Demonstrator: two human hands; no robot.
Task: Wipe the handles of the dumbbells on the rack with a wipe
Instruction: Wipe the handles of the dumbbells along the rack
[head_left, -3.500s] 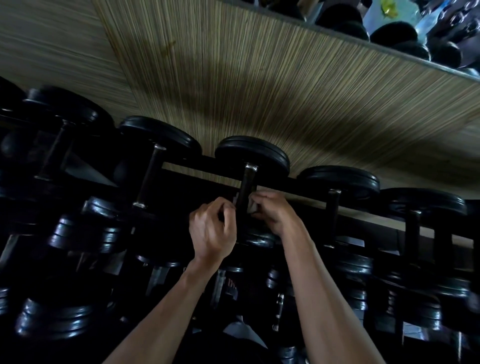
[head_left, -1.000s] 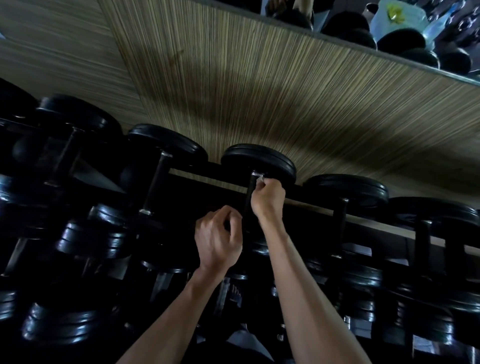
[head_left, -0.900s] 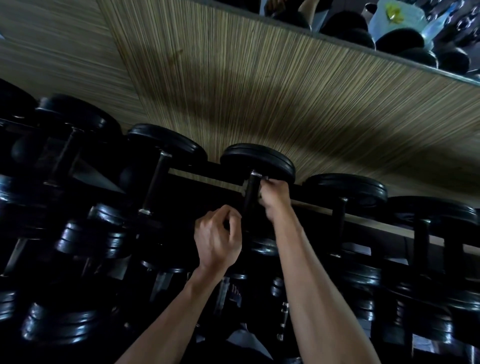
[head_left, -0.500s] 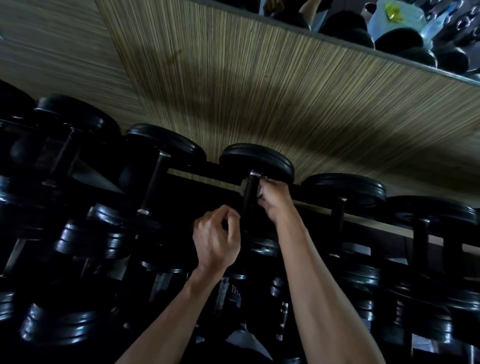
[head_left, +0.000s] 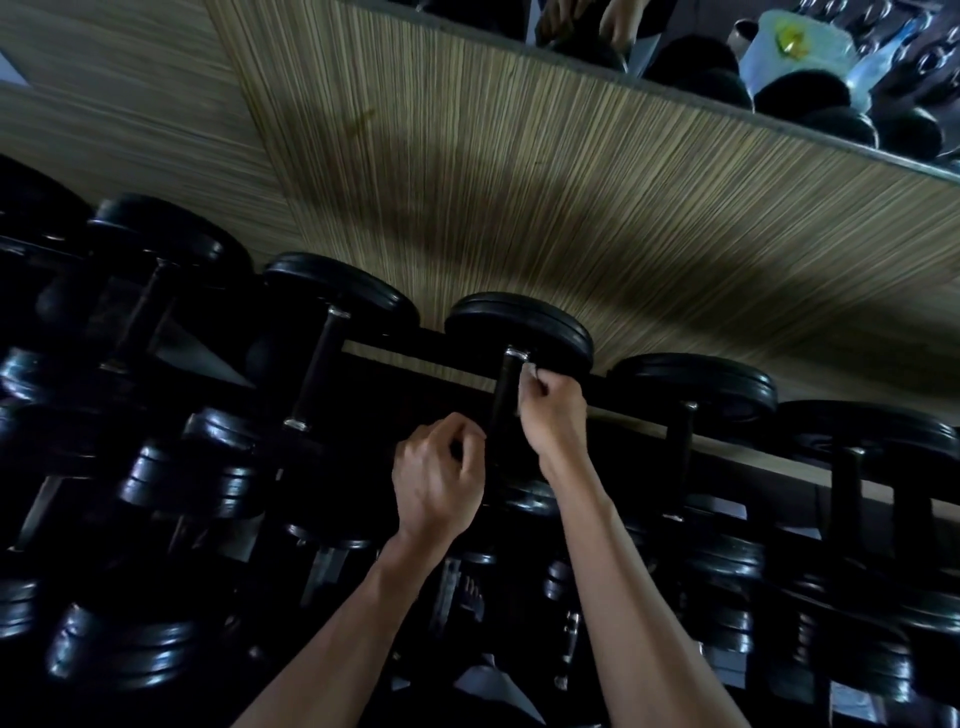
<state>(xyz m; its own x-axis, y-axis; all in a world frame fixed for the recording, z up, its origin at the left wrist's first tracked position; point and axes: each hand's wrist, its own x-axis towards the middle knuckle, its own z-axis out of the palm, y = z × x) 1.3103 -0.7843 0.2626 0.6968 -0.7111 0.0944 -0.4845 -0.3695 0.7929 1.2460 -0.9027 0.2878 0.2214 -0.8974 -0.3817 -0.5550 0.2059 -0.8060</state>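
Note:
A row of black dumbbells lies on the top tier of a dark rack. The middle dumbbell (head_left: 519, 327) has a dark handle (head_left: 503, 400) with a chrome collar. My right hand (head_left: 551, 410) grips a small white wipe (head_left: 531, 370) against the upper part of that handle, just under the far weight head. My left hand (head_left: 436, 480) is curled beside the lower part of the same handle; whether its fingers wrap the handle I cannot tell. Most of the wipe is hidden inside my right hand.
More dumbbells flank it: one to the left (head_left: 337, 291), one to the right (head_left: 696, 384). Lower tiers hold several smaller dumbbells (head_left: 197, 478). A striped wood-look wall (head_left: 519, 182) rises behind the rack, with a mirror (head_left: 779, 62) above it.
My right hand slid up the handle from mid-height to the chrome collar, then shifted slightly around it. My left hand stayed low beside the handle.

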